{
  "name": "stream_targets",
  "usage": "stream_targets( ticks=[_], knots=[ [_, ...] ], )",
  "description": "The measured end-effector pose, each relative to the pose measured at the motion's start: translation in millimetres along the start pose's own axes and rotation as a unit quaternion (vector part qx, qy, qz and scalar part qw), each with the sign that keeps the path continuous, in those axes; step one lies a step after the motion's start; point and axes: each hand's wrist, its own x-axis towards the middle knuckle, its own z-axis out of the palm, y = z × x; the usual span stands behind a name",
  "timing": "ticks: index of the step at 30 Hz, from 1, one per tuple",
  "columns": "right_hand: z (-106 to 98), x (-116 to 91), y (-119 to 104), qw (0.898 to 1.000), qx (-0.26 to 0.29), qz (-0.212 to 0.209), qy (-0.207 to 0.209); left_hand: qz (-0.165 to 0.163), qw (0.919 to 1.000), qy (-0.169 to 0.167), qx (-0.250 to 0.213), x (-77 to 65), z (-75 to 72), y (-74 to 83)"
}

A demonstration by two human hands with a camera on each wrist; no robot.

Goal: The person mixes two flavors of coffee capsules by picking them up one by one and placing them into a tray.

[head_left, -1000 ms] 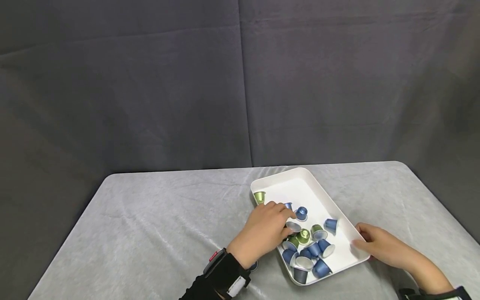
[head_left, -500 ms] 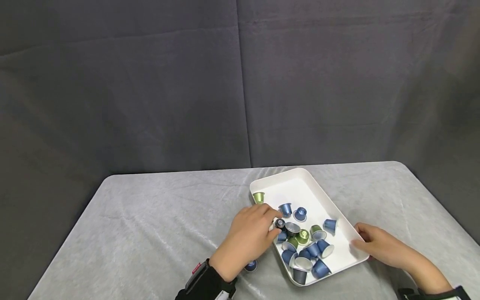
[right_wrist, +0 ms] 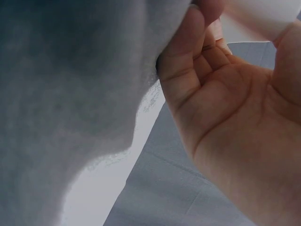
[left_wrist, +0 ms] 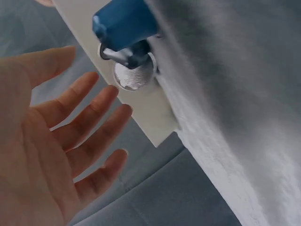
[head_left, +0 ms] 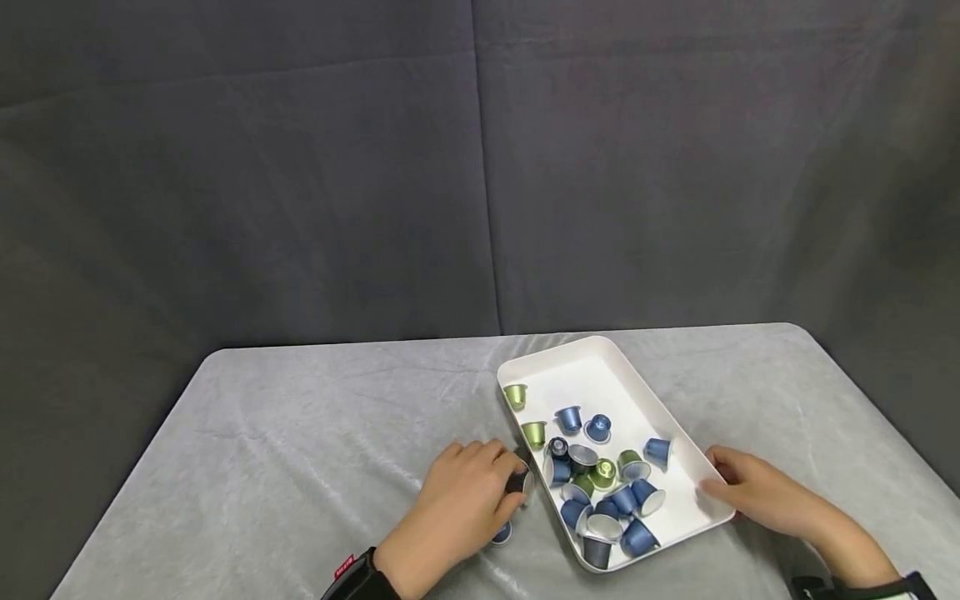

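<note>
My left hand (head_left: 468,500) is beside the tray's left side. Its fingertips are close over a dark coffee capsule (head_left: 517,482) with a silver lid. In the left wrist view, my fingers are spread and loosely bent, apart from that capsule's lid (left_wrist: 134,77) and from a blue capsule (left_wrist: 124,26). Part of a blue capsule (head_left: 502,533) shows below the hand on the cloth. My right hand (head_left: 768,492) grips the right edge of the white tray (head_left: 630,379), thumb over the rim and other fingers lower. Blue, green and dark capsules (head_left: 637,537) lie mixed inside.
A grey cloth (head_left: 300,450) covers the table under the tray. Behind the table's far edge hangs a dark grey curtain (head_left: 337,183). Two light green capsules, one at the far left corner (head_left: 515,395), lie along the tray's left wall.
My left hand has moved out of the tray, left and toward me, uncovering several capsules and the dark one beside the tray. My right hand has stayed on the tray's edge.
</note>
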Motion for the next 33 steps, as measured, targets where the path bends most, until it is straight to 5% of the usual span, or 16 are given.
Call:
stream_targets(
  ticks=[13,20,33],
  knots=[
    [2,1,-2,1.0,0.001,0.005,0.002,0.067,0.9922,-0.101,-0.03,-37.8,2.4,-5.5],
    [2,0,-1,1.0,-0.007,0.002,0.004,0.109,0.992,-0.06,-0.025,-50.2,8.0,-11.0],
    [1,0,-1,1.0,-0.015,0.01,0.006,0.137,0.9902,-0.01,-0.028,-58.6,13.3,-14.9]
  ],
)
